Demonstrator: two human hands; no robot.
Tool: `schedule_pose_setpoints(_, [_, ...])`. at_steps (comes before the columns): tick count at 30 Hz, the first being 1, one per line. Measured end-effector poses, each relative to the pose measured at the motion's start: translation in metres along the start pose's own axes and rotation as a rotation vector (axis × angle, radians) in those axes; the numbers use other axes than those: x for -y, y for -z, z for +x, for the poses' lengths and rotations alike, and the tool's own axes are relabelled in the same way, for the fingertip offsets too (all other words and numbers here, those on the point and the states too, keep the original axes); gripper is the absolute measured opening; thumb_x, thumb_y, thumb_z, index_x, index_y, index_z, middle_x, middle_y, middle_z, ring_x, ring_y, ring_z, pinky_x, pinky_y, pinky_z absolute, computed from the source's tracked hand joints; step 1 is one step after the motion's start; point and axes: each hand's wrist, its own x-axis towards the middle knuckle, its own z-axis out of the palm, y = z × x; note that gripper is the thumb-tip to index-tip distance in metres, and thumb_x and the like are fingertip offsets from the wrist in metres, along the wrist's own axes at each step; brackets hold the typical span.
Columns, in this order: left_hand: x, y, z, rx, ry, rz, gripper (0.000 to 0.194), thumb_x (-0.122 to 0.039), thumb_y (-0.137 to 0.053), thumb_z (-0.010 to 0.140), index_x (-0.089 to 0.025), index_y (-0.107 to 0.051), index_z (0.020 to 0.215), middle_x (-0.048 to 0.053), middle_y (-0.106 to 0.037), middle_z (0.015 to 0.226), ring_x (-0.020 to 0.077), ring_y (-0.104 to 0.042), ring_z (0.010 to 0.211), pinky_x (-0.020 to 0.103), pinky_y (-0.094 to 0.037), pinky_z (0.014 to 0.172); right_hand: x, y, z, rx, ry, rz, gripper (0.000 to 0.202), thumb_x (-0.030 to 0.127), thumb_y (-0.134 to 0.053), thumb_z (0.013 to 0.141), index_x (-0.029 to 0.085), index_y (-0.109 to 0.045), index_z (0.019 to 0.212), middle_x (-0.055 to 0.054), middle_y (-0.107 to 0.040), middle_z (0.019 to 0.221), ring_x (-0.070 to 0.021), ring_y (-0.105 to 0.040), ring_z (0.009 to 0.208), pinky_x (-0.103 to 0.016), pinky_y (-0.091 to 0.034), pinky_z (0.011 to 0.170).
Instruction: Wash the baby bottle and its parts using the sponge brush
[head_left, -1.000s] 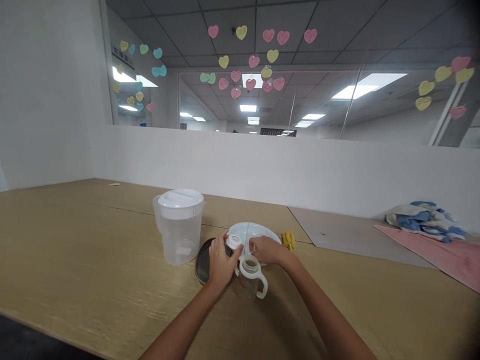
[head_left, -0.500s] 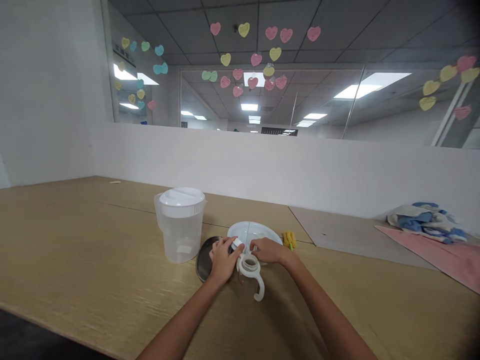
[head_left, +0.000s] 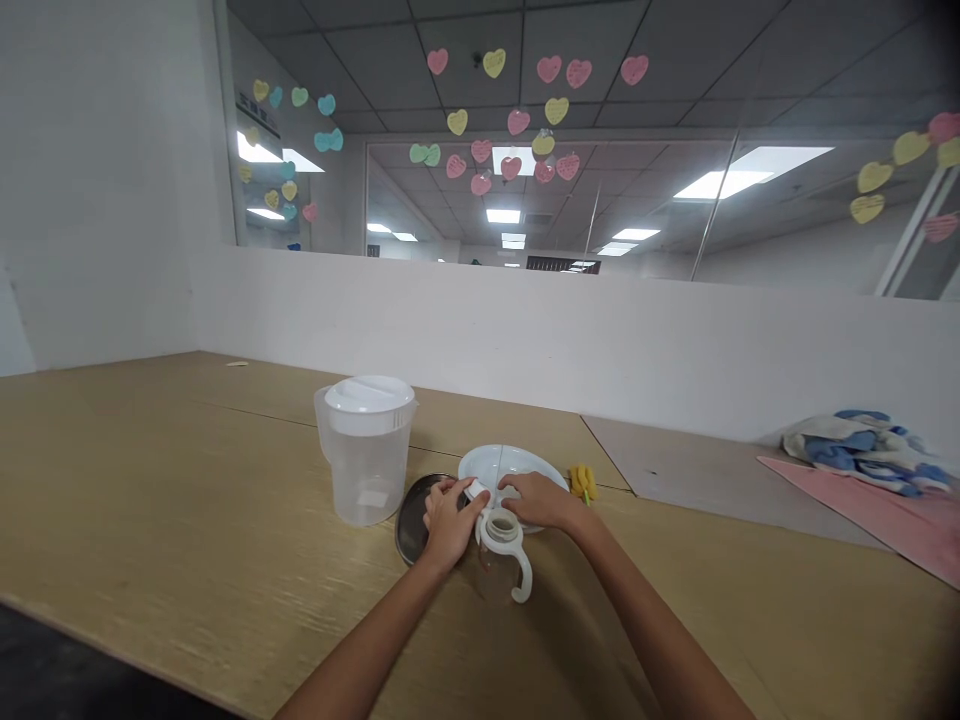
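My left hand [head_left: 448,522] is closed on a small white piece [head_left: 477,490], perhaps a cap, above the rim of a white divided plate [head_left: 469,460]. Facing it, my right hand [head_left: 538,498] hovers over the plate with curled fingers slightly apart; nothing shows between them. Just in front of both hands stands a clear jar [head_left: 496,582] with its mouth uncovered. A white collar with a hooked handle [head_left: 523,575] goes round the jar's neck. Partly behind my left hand, a dark round metal dish [head_left: 411,525] lies on the table.
Left of the dish is a translucent pitcher [head_left: 369,470] with a white lid. A yellow item [head_left: 583,482] with a green stem lies right of the plate. Farther right are a grey sheet [head_left: 697,480], a pink cloth [head_left: 862,500] and a crumpled blue-and-white cloth [head_left: 862,450].
My right fingers have drawn a little apart and risen slightly. My left hand keeps the white piece in nearly the same place. The whole view has shifted slightly.
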Motion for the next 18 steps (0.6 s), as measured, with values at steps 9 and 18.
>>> schedule_pose_setpoints(9, [0.003, -0.004, 0.001, 0.045, -0.026, -0.033, 0.037, -0.050, -0.055, 0.073, -0.030, -0.067, 0.101, 0.009, -0.055, 0.117, 0.0322, -0.044, 0.115, 0.048, -0.034, 0.094, 0.005, -0.003, 0.004, -0.069, 0.165, 0.217, 0.036, 0.032, -0.048, 0.081, 0.019, -0.061, 0.112, -0.009, -0.065, 0.101, -0.0210, -0.059, 0.092, -0.032, -0.043, 0.081])
schedule_pose_setpoints(18, [-0.002, 0.013, 0.002, -0.251, -0.377, 0.078, 0.035, -0.040, -0.042, 0.086, -0.021, -0.053, 0.114, 0.011, -0.050, 0.117, 0.0250, -0.043, 0.115, 0.044, -0.031, 0.097, 0.004, -0.001, 0.004, -0.001, 0.088, 0.207, 0.036, 0.025, -0.045, 0.080, 0.015, -0.061, 0.111, -0.008, -0.067, 0.089, -0.0191, -0.060, 0.079, -0.029, -0.043, 0.073])
